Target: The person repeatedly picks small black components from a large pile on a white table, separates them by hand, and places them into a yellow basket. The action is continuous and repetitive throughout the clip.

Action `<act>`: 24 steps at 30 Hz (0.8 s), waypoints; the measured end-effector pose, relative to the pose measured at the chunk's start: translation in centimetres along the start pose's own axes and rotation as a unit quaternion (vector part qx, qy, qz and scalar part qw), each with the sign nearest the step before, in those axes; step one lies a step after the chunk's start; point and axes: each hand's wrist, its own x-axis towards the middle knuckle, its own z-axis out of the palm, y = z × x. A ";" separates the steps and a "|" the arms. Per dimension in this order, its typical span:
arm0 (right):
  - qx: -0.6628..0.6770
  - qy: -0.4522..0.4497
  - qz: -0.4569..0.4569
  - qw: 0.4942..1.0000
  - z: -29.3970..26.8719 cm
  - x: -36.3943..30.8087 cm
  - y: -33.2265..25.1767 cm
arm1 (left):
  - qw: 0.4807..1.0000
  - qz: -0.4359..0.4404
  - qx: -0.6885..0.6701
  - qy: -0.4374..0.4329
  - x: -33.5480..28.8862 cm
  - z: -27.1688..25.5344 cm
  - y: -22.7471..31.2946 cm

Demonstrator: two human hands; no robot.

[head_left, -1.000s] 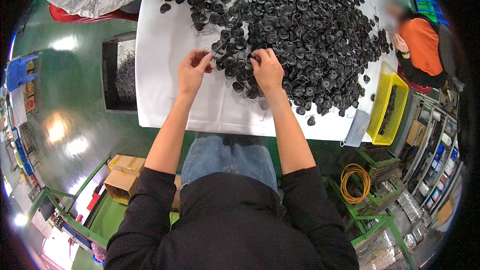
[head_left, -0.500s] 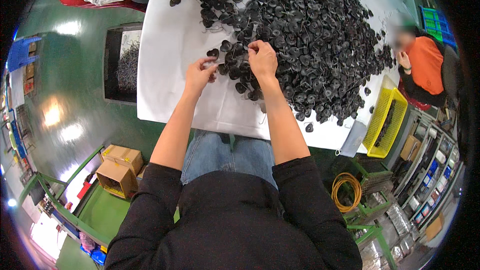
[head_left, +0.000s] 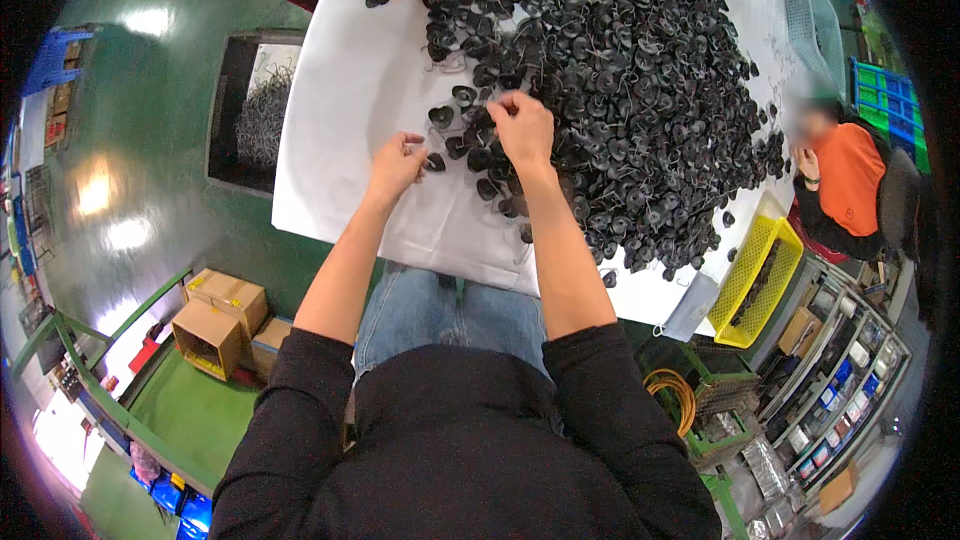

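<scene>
I see the left hand (head_left: 398, 170), fingers apart, a black disc (head_left: 435, 162) beside it. I can't tell the right hand's (head_left: 525, 132) grip; a pile (head_left: 640, 120) lies beneath.

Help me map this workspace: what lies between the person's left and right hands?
In the head view, several black disc-shaped pieces lie on the white tabletop between the left hand and right hand.

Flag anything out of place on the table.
One thing: what looks like a grey-blue face mask lies at the near right corner of the white-covered table, beside the yellow basket. Odd because it seems a personal item near black hooked discs. Nothing else stands out.
</scene>
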 end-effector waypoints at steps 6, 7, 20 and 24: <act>-0.083 -0.163 0.128 0.975 -2.2 -2.2 1.5 | 0.995 -0.102 -0.015 -0.016 0.5 -0.1 1.1; -0.150 -0.225 0.169 0.948 -2.5 -2.7 1.3 | 0.994 -0.094 -0.039 -0.025 0.7 -0.3 1.5; -0.454 -0.145 -0.375 0.795 1.9 2.0 -1.4 | 0.984 0.025 0.176 0.024 1.6 -1.5 1.9; -0.405 -0.099 -0.324 0.849 -0.7 2.0 -1.5 | 0.975 0.091 0.201 0.042 2.7 -2.5 1.6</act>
